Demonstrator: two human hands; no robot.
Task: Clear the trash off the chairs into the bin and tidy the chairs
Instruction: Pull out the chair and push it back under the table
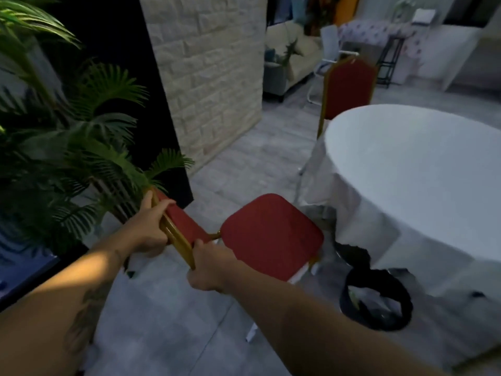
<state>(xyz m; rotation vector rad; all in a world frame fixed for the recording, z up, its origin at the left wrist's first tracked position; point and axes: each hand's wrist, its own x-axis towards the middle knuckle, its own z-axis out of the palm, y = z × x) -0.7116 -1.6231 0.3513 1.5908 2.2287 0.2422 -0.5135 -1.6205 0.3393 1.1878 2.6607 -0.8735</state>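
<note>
A red padded chair [271, 234] with a gold frame stands on the grey floor in front of me, its seat bare and facing the round table. My left hand [150, 226] grips the top of its backrest near the far corner. My right hand [210, 264] grips the near end of the same backrest. A black-lined bin [375, 302] with pale trash inside sits on the floor to the right of the chair, beside the table skirt. A second red chair [349, 88] stands upright at the table's far side.
A round table with a white cloth [412, 169] fills the right. A palm plant [76, 147] crowds the left, touching the chair back. A stone-faced pillar [208, 77] stands behind. A sofa [287, 58] and stools are further back. Open floor lies between pillar and table.
</note>
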